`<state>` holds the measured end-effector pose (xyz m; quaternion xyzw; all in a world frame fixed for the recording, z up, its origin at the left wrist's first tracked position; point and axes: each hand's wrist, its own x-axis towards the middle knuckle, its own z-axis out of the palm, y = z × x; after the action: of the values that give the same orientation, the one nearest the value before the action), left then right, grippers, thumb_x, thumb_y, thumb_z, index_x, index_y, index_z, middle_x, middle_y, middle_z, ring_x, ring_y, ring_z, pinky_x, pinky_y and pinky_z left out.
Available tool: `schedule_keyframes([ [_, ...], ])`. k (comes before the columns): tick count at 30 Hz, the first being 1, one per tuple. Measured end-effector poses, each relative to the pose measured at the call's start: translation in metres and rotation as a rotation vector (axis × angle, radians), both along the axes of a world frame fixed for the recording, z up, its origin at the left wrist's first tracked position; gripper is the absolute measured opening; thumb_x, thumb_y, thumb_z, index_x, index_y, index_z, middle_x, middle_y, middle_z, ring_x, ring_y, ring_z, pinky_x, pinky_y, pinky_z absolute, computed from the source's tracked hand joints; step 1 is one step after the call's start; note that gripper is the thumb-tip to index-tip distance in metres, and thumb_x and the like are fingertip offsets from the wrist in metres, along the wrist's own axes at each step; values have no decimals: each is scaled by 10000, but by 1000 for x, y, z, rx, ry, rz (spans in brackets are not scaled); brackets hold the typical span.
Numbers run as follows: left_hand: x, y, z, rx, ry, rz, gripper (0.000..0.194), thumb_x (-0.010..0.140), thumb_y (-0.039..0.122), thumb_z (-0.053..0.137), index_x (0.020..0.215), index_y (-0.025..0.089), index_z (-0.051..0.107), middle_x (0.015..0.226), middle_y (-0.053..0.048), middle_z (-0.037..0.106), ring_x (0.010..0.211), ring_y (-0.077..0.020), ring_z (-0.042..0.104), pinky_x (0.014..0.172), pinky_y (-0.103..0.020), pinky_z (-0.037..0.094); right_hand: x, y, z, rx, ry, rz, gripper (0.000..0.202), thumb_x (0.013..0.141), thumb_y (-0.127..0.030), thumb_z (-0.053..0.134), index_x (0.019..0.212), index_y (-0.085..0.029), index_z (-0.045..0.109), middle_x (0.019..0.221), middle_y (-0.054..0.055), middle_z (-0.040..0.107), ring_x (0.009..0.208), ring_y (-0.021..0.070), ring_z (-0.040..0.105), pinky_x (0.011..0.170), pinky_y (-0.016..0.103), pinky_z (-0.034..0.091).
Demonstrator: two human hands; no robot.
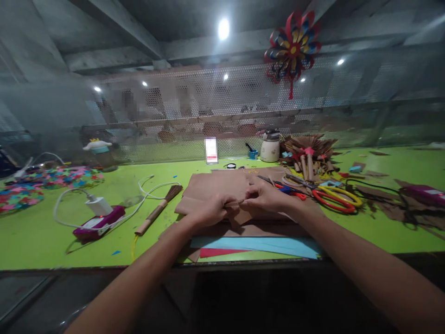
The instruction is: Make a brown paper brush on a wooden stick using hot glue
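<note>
My left hand [213, 209] and my right hand [262, 197] meet over a stack of brown paper [212, 184] near the front of the green table. Between them is a small piece of brown paper [241, 216], pinched by the fingers of both hands. Its upper edge looks rolled or twisted, and a loose flap hangs down below. Light blue paper [257, 245] and red paper [222, 253] lie under the stack at the table's front edge. Left of the stack rests a bundled brown paper roll [158, 211] with a frayed end.
Scissors with red and yellow handles [335, 199] lie right of the stack. A purple power strip [100, 222] with a white cable is at left, near colourful paper stars [66, 176]. Behind stand a phone [211, 150], a white jug [270, 147] and brown paper rolls [308, 164].
</note>
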<state>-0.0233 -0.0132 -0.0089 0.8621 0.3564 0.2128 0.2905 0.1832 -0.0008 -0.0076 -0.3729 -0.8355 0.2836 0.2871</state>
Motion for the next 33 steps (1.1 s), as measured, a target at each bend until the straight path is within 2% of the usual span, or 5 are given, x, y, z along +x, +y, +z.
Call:
schedule_keyframes([
  [4,-2,-2,2,109,64,4,150,785,234,470,750,135,578,650,16,514,610,-107,444,552,-218,334,7,9,-3,6,0,-73,278,665,-382,629,642,-106,642,541,-10,541,516,92,448,482,208,328],
  [15,2,6,-3,-124,-125,-12,228,775,283,533,917,135,631,800,-59,657,684,-147,559,601,-235,412,13,7,12,-169,95,-78,224,619,-318,637,628,-95,626,504,-33,493,473,70,399,461,207,293],
  [22,0,11,-4,-228,-151,29,220,763,301,533,761,97,616,553,8,515,499,-88,440,486,-213,356,17,7,14,-167,78,-11,246,635,-338,629,677,-97,658,514,-26,515,491,79,423,478,214,310],
  [26,-5,12,-3,-308,-201,68,277,725,291,572,930,111,617,579,23,511,520,-89,429,510,-217,351,25,8,15,-195,107,13,293,667,-368,636,746,-90,679,518,-19,534,489,81,441,481,216,334],
  [33,-11,1,8,-604,-372,50,211,692,312,656,747,135,556,580,18,532,524,-79,456,554,-221,366,36,8,17,-288,441,211,409,724,-290,653,1096,-128,600,925,89,656,795,139,597,715,276,462],
])
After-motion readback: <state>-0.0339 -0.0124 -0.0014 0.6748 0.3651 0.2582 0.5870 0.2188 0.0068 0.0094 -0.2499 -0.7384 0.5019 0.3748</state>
